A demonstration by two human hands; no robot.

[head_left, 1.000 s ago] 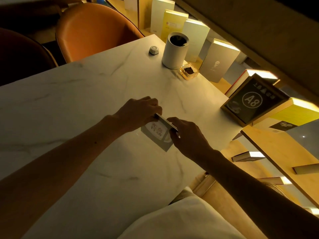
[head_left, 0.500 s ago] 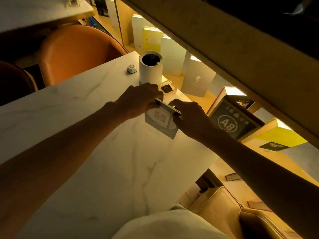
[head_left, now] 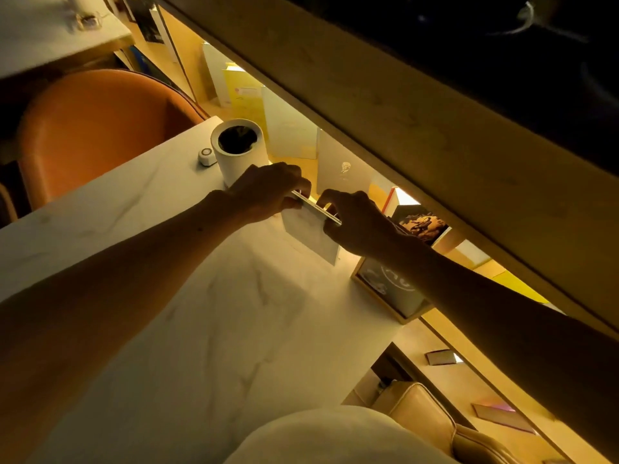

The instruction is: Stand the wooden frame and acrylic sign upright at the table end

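The acrylic sign [head_left: 310,234] stands upright near the far right edge of the white marble table [head_left: 187,313]. My left hand [head_left: 268,192] pinches the left end of its top edge. My right hand [head_left: 355,219] pinches the right end. The wooden frame [head_left: 390,293], with a dark face and a pale round mark, stands upright at the table's right edge just right of the sign. My right forearm crosses over the frame and hides its upper part.
A white cylinder holder [head_left: 237,152] and a small white puck [head_left: 206,156] sit at the table's far corner, just behind my left hand. An orange chair [head_left: 97,128] stands beyond the table. Lit shelves with books [head_left: 288,128] run along the right, under a wooden beam [head_left: 402,105].
Both hands have carried the acrylic sign from the table's middle toward its far right edge, next to the white cylinder. The sign now stands more upright. The view has tilted.
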